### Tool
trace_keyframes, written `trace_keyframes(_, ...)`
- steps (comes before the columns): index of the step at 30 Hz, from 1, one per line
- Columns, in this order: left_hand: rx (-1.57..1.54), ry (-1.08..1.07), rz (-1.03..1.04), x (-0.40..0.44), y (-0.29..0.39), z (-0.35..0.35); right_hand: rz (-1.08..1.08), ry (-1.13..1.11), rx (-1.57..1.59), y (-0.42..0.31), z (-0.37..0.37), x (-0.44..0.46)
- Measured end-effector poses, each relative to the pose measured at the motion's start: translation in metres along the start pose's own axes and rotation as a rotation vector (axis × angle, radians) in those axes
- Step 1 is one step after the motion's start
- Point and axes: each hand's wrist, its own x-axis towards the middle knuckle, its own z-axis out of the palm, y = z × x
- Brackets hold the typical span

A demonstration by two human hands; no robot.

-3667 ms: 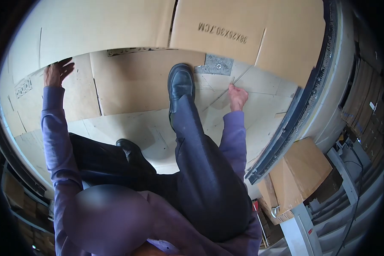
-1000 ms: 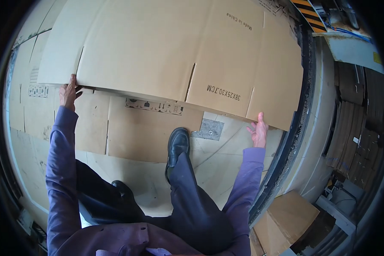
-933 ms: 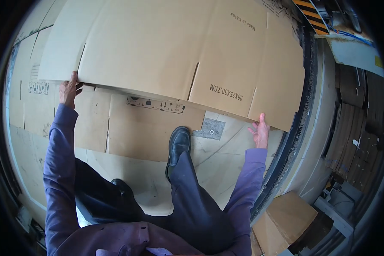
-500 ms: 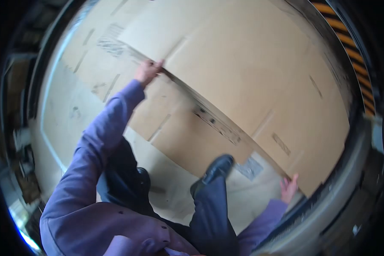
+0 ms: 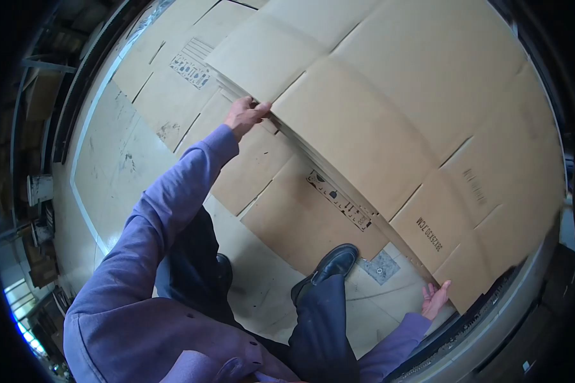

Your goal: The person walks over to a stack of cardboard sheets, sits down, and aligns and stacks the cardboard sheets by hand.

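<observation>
Large flattened cardboard boxes [image 5: 364,127], brown and creased with printed markings, lie in front of me as layered sheets. My left hand [image 5: 246,116] is closed around their near edge, toward the upper left, with the thumb on top. At the lower right corner of the same edge, my right hand [image 5: 435,300] has its thumb against the cardboard. Its other fingers are partly spread by the edge, and how much they grip underneath is hidden. Below the edge lies another flattened cardboard sheet [image 5: 287,220] with printed symbols on the floor.
My dark shoe [image 5: 336,263] is beside the lower sheet, near a grey patch [image 5: 382,267] on the floor. More printed cardboard [image 5: 172,96] lies at the upper left. A dark raised edge [image 5: 473,335] runs along the right, and cluttered shelving [image 5: 45,96] stands at the left.
The view has shifted slightly, so hands, cardboard and shoe appear lower and further right. Both hands are still at the same cardboard edge.
</observation>
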Motion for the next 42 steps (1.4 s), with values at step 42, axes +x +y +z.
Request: trace_keyframes(42, 0.339, 0.337, 0.509, -0.005, 0.039, 0.006, -0.7, 0.327, -0.729, -0.013, 0.002, 0.017)
